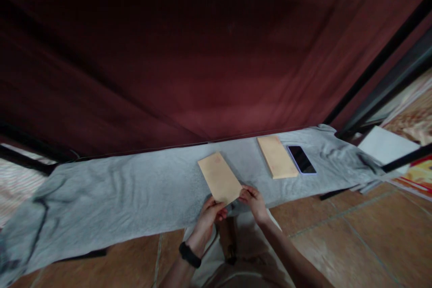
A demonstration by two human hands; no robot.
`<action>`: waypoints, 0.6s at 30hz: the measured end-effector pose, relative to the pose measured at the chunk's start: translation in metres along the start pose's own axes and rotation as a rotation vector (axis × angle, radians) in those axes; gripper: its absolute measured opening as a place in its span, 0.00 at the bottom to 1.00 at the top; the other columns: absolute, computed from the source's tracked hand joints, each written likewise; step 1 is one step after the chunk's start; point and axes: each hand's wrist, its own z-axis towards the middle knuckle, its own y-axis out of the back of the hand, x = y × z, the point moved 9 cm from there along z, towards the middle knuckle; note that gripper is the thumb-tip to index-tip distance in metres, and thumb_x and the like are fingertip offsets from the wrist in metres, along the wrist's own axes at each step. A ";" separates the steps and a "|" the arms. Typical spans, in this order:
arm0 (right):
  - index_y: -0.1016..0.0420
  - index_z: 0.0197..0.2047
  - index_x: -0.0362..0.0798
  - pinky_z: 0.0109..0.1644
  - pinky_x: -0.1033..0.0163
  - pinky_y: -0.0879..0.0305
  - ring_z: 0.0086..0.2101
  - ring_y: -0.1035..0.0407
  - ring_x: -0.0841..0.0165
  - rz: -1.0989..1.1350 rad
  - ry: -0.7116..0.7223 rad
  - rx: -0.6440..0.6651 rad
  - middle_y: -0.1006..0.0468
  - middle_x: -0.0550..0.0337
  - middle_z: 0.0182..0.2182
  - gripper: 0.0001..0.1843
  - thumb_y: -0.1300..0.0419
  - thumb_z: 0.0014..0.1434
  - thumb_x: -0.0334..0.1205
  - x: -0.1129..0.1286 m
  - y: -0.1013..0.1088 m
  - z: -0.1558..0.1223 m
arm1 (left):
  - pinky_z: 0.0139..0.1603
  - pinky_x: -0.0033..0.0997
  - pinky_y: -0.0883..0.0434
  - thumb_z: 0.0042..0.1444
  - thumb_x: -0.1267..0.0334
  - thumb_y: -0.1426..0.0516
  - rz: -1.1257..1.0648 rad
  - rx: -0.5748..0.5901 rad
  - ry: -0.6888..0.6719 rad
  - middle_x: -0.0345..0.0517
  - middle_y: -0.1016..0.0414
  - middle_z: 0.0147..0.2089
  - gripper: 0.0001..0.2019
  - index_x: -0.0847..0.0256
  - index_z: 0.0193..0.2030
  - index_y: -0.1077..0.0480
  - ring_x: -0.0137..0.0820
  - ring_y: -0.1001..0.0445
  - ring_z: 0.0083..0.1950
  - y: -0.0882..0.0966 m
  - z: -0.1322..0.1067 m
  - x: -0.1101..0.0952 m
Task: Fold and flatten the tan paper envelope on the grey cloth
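A tan paper envelope (220, 177) is held tilted above the grey cloth, near the middle of the view. My left hand (209, 216) grips its near left corner, thumb on top and fingers beneath. At the near right corner, my right hand (252, 200) pinches the edge between thumb and fingers. To the right lies a stack of similar tan envelopes (277, 156), flat on the cloth. Beside that stack rests a phone (301, 159) with a dark screen and a pale purple edge.
Grey cloth (128, 189) covers a long narrow surface. Behind it hangs a dark red curtain-like sheet (216, 81), with dark bars at both sides. A white flat object (388, 144) sits at the right end. Brown tiles (337, 238) form the floor.
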 end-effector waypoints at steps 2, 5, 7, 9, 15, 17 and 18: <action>0.20 0.45 0.49 0.52 0.45 0.28 0.45 0.24 0.52 -0.232 0.228 0.000 0.18 0.49 0.44 0.21 0.35 0.55 0.55 0.018 0.002 -0.006 | 0.26 0.26 0.35 0.42 0.58 0.32 -0.014 -0.010 -0.013 0.40 0.25 0.24 0.20 0.62 0.42 0.26 0.28 0.28 0.24 0.000 -0.002 -0.003; 0.27 0.61 0.53 0.64 0.45 0.36 0.59 0.33 0.54 -0.647 0.562 0.108 0.26 0.50 0.59 0.22 0.44 0.64 0.39 0.040 -0.017 -0.029 | 0.27 0.26 0.35 0.42 0.56 0.32 -0.026 -0.020 -0.047 0.40 0.24 0.26 0.21 0.62 0.43 0.27 0.28 0.27 0.24 -0.005 -0.006 -0.011; 0.32 0.66 0.55 0.67 0.46 0.39 0.62 0.37 0.56 -0.856 0.693 0.209 0.31 0.52 0.64 0.28 0.46 0.64 0.32 0.046 -0.035 -0.044 | 0.26 0.26 0.36 0.43 0.55 0.32 -0.023 -0.016 -0.071 0.40 0.24 0.26 0.22 0.62 0.44 0.27 0.28 0.28 0.24 -0.012 -0.010 -0.018; 0.33 0.67 0.55 0.68 0.47 0.40 0.63 0.37 0.57 -0.955 0.754 0.261 0.31 0.53 0.65 0.32 0.48 0.61 0.26 0.051 -0.048 -0.052 | 0.26 0.26 0.36 0.44 0.53 0.31 -0.036 0.003 -0.101 0.41 0.24 0.26 0.23 0.62 0.44 0.27 0.28 0.29 0.23 -0.021 -0.014 -0.026; 0.23 0.57 0.53 0.63 0.47 0.35 0.56 0.29 0.55 -0.529 0.514 0.090 0.22 0.53 0.55 0.21 0.48 0.65 0.36 0.076 -0.027 -0.031 | 0.37 0.33 0.27 0.47 0.41 0.33 -0.199 0.046 -0.119 0.51 0.19 0.39 0.37 0.60 0.60 0.32 0.36 0.21 0.37 -0.028 -0.020 -0.041; 0.19 0.48 0.51 0.56 0.48 0.30 0.49 0.25 0.52 -0.249 0.328 -0.029 0.17 0.52 0.45 0.17 0.42 0.63 0.50 0.072 -0.011 -0.021 | 0.41 0.36 0.25 0.47 0.41 0.32 -0.209 -0.011 -0.105 0.54 0.19 0.44 0.36 0.60 0.58 0.31 0.39 0.20 0.43 -0.019 -0.018 -0.039; 0.19 0.45 0.51 0.53 0.49 0.28 0.46 0.24 0.52 -0.099 0.235 -0.049 0.16 0.52 0.41 0.18 0.38 0.60 0.55 0.066 -0.007 -0.018 | 0.44 0.37 0.25 0.46 0.42 0.32 -0.213 -0.039 -0.099 0.55 0.20 0.46 0.34 0.60 0.56 0.30 0.39 0.20 0.45 -0.016 -0.017 -0.037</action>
